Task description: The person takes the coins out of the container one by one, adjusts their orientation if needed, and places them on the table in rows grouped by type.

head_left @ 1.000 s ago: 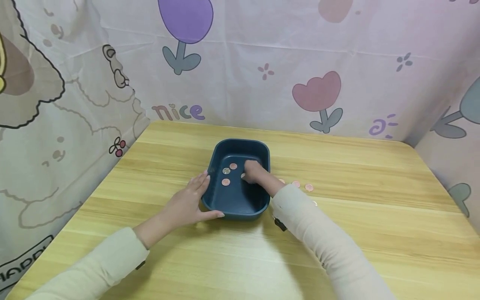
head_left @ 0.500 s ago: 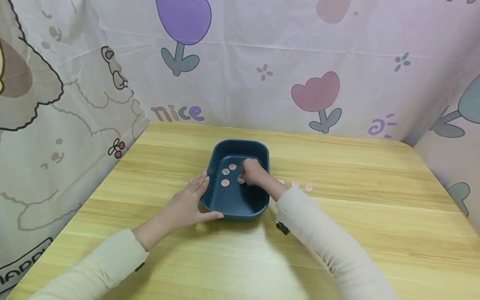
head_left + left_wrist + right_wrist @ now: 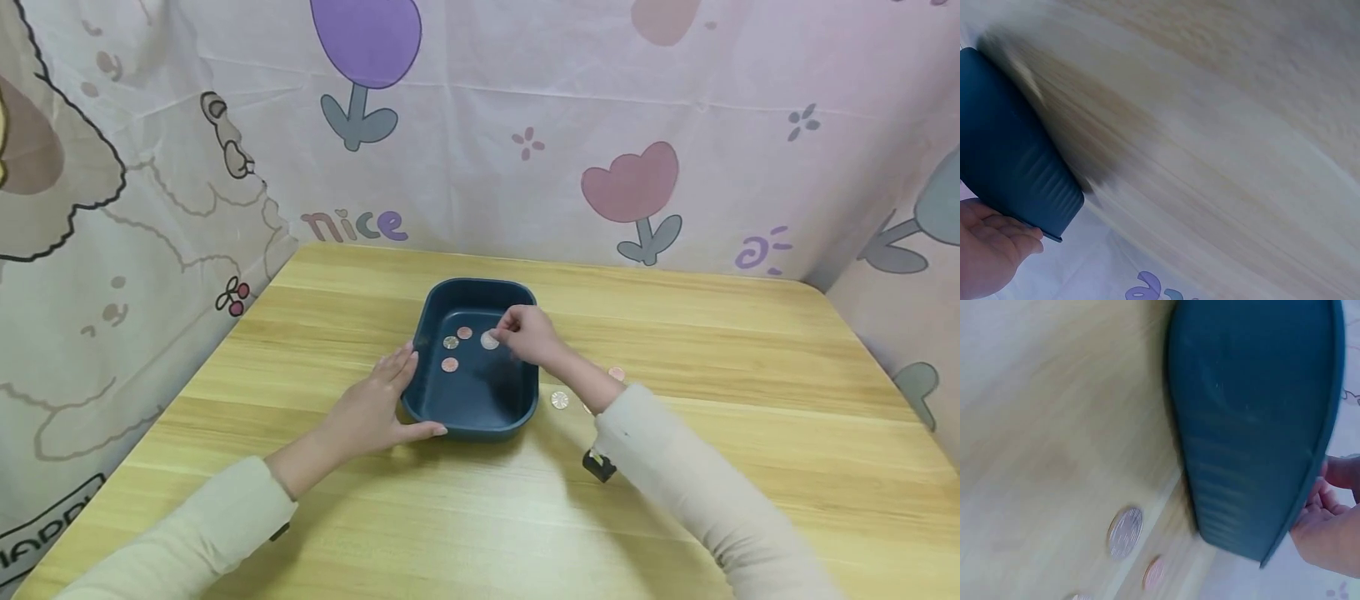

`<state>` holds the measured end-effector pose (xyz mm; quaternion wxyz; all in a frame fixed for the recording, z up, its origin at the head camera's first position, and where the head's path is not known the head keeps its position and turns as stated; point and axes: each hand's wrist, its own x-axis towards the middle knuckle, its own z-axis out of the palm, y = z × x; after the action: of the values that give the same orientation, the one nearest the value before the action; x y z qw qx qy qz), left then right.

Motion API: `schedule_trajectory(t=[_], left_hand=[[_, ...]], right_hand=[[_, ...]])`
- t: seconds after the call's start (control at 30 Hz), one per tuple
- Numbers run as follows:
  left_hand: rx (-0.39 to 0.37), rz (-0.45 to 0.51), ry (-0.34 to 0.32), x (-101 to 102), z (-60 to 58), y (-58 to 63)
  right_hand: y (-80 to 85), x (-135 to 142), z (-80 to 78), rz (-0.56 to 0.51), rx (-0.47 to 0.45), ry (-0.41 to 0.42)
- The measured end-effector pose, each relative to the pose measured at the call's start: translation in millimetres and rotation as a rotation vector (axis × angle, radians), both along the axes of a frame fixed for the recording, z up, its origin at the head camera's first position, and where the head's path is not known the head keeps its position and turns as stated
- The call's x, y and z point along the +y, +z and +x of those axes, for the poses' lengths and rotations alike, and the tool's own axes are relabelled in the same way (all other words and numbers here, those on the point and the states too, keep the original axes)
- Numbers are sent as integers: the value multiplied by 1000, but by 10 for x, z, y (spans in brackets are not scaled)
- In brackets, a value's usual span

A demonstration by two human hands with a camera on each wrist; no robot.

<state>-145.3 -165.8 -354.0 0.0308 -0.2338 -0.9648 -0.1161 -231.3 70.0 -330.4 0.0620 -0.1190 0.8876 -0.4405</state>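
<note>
A dark blue rectangular box [image 3: 472, 408] stands on the wooden table. My left hand [image 3: 367, 408] rests against its left side, fingers laid along the wall and thumb along the near rim. Over the box's right part, my right hand [image 3: 528, 333] pinches a silver-coloured coin [image 3: 489, 340] between thumb and fingertips. Inside on the floor lie two copper-coloured coins, one copper coin [image 3: 464, 332] farther back and another copper coin [image 3: 450, 364] nearer, with a pale gold coin [image 3: 451, 342] beside them. In the right wrist view the box wall hides the right fingertips.
Several coins lie on the table right of the box, among them a silver coin [image 3: 559, 400] and a copper coin [image 3: 617, 373]; the right forearm partly covers this group. A printed cloth [image 3: 480, 167] hangs behind the table [image 3: 420, 517] and along its sides.
My right hand has lifted from the box floor toward the right rim, the silver coin now between its fingers. Its forearm has shifted right, uncovering a coin on the table. My left hand stays put.
</note>
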Motion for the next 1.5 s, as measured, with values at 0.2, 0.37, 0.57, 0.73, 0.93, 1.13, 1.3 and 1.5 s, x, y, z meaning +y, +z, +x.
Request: schedule_trajectory(t=[0.2,0.37,0.57,0.73,0.93,1.13,1.3,1.5], left_hand=[[0,2,7,-11,8,-1],[2,-2,9,-14,0,-13],[-3,1,1,-12,-9,-19],[-2,-2,-1,-12,-6,-14],[-15,-4,3,-4,2,4],[-19,-11,5,0,4,8],[-4,-7,-2,-3,7,5],[-1,0,-9,-5,15,13]], right_hand=[[69,190,107,-113,-55,-63],[89,389,229,-209,-114,-66],[35,662,370,-236,-172,-94],[-4,908,452,-207,-188,-131],[-60,1213,537,-154,-201,-163],[-142,1465,627,-114,-212,-188],[-223,1616,696,-80,-226,-195],[-328,1752,762,-13,-233,-210]])
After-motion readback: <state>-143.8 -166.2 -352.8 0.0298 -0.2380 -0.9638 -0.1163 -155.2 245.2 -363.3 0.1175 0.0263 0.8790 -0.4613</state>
